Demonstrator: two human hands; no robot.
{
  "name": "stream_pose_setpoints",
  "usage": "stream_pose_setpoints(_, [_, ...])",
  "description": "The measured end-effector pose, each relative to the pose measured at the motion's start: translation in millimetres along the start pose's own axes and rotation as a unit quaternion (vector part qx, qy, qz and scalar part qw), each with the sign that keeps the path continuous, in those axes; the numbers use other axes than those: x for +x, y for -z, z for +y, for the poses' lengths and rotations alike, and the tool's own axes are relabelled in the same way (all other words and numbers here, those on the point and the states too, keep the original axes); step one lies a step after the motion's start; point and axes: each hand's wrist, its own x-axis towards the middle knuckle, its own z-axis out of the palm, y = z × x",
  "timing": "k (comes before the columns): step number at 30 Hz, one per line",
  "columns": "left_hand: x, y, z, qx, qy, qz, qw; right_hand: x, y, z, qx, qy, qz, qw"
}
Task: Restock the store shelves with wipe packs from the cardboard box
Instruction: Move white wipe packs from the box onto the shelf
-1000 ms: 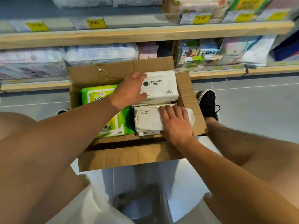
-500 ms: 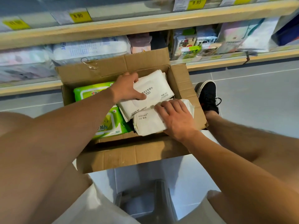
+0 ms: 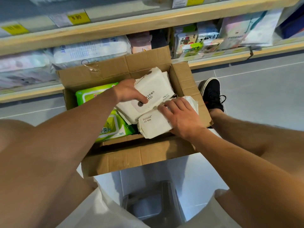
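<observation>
An open cardboard box (image 3: 141, 155) sits on the floor in front of me. Inside lie green wipe packs (image 3: 113, 127) on the left and white wipe packs on the right. My left hand (image 3: 128, 92) grips the upper white wipe pack (image 3: 154, 91), which is tilted up out of the box. My right hand (image 3: 181, 116) is closed over the right end of a lower white wipe pack (image 3: 153, 125) near the box's front. More white packs lie beneath, mostly hidden.
Low wooden shelves (image 3: 213, 61) behind the box hold tissue and wipe packages (image 3: 88, 50), with yellow price tags (image 3: 79, 18) above. My black shoe (image 3: 212, 94) is right of the box. A grey stool (image 3: 153, 204) stands under me on the tiled floor.
My left hand has tilted and lifted the upper white pack toward the left. My right hand stayed on the lower white pack. The view has shifted closer and downward.
</observation>
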Motion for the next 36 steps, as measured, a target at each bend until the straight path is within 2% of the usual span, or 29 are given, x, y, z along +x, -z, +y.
stream_pose_setpoints(3, [-16.2,0.9,2.2,0.055,-0.026,0.117,0.991,4.2,2.9,-6.7,0.010,-0.042,-0.017,0.999])
stream_pose_setpoints(7, [-46.5,32.7,-1.3,0.095,-0.057,0.226,0.968,9.5,15.0,-24.0,0.055,-0.135,-0.011,0.989])
stream_pose_setpoints(11, [-89.6,80.3,-6.4,0.189,-0.058,0.334,0.922,24.2,43.3,-35.5,0.064,-0.158,0.017,0.985])
stream_pose_setpoints(15, [-122.4,123.0,-18.2,0.144,-0.056,0.422,0.893,53.8,79.0,-37.2,0.060,-0.172,0.068,0.981])
stream_pose_setpoints(23, [-154.5,184.4,-22.4,0.105,-0.026,0.490,0.865,134.4,164.4,-39.0,0.028,-0.152,0.173,0.973])
stream_pose_setpoints(28, [-151.9,209.7,-19.1,0.093,-0.025,0.504,0.858,186.0,205.2,-36.8,-0.039,-0.134,0.228,0.964])
stream_pose_setpoints(33, [-140.6,223.5,-22.1,0.090,-0.027,0.510,0.855,230.7,234.9,-22.5,-0.122,-0.105,0.308,0.938])
stream_pose_setpoints(36, [-133.1,228.7,-24.4,0.088,-0.039,0.513,0.853,253.8,256.9,-14.9,-0.175,-0.116,0.294,0.932])
